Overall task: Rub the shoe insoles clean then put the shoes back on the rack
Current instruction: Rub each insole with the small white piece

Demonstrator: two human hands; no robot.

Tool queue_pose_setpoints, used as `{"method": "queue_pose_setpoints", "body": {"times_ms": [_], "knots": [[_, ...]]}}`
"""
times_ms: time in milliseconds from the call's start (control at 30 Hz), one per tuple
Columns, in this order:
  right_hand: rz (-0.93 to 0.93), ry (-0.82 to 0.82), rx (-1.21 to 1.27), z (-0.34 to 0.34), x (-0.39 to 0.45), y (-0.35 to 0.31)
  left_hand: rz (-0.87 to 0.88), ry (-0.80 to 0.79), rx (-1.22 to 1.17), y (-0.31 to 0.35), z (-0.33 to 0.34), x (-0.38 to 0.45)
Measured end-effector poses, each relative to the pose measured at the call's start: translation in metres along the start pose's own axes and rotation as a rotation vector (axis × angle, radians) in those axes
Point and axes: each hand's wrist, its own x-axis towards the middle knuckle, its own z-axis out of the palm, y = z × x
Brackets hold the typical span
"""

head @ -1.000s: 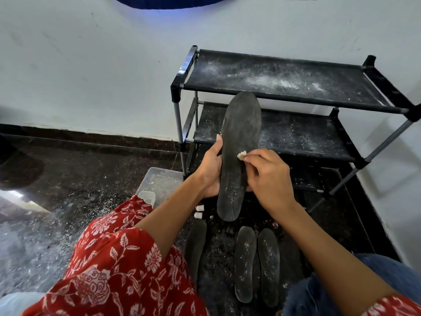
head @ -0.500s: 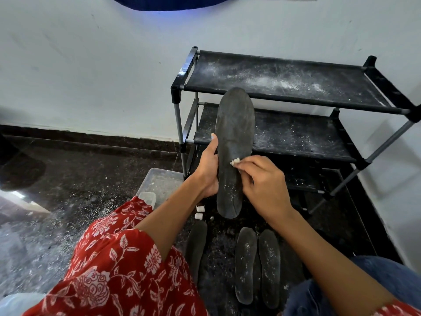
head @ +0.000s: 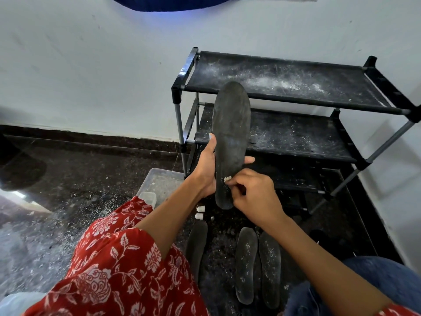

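My left hand (head: 206, 166) grips a dark grey insole (head: 231, 133) from behind and holds it upright in front of the black shoe rack (head: 284, 87). My right hand (head: 255, 192) pinches a small white eraser piece (head: 227, 178) and presses it on the insole's lower part, near the heel. Three more dusty insoles (head: 246, 263) lie flat on the dark floor below my hands. No shoes are in view.
The rack's shelves (head: 296, 137) are dusted with white crumbs. A clear plastic box (head: 159, 183) sits on the floor left of the rack, and two small white eraser bits (head: 199, 212) lie beside it. My red floral knee (head: 118, 258) fills the lower left; the wall stands behind.
My right hand has rubbed the eraser down the insole from its middle to near the heel. The insole's top has tilted slightly left.
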Motion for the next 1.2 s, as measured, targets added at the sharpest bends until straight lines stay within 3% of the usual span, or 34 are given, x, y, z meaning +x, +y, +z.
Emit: {"method": "queue_pose_setpoints", "body": {"times_ms": [167,400,567,633,767,967,1100,1200], "knots": [[0.008,0.167,0.025,-0.0055,0.0072,0.0006,-0.017,-0.01,-0.029,0.0022,-0.0003,0.0003],[0.058,-0.086,0.024,0.0006,-0.0013,-0.0015,-0.002,-0.013,-0.025,0.0035,-0.0035,0.0014],[0.061,0.162,0.087,-0.006,0.0047,-0.0033,-0.021,0.0,-0.031,0.0045,-0.005,0.0025],[0.065,0.106,0.028,-0.0057,0.0057,-0.0008,-0.021,0.002,-0.04,0.0032,-0.0046,0.0024],[0.166,-0.168,-0.051,-0.0018,-0.0012,0.0002,-0.01,-0.004,-0.045,0.0023,-0.0057,0.0032],[0.131,0.128,0.067,-0.0062,0.006,-0.0033,-0.029,-0.006,-0.037,0.0027,-0.0051,0.0039],[0.157,-0.045,0.046,-0.0013,0.0028,-0.0014,-0.037,0.011,-0.047,0.0008,-0.0057,0.0046],[0.077,0.061,0.103,-0.0043,0.0032,-0.0053,-0.042,0.009,-0.003,0.0006,-0.0051,0.0037]]}}
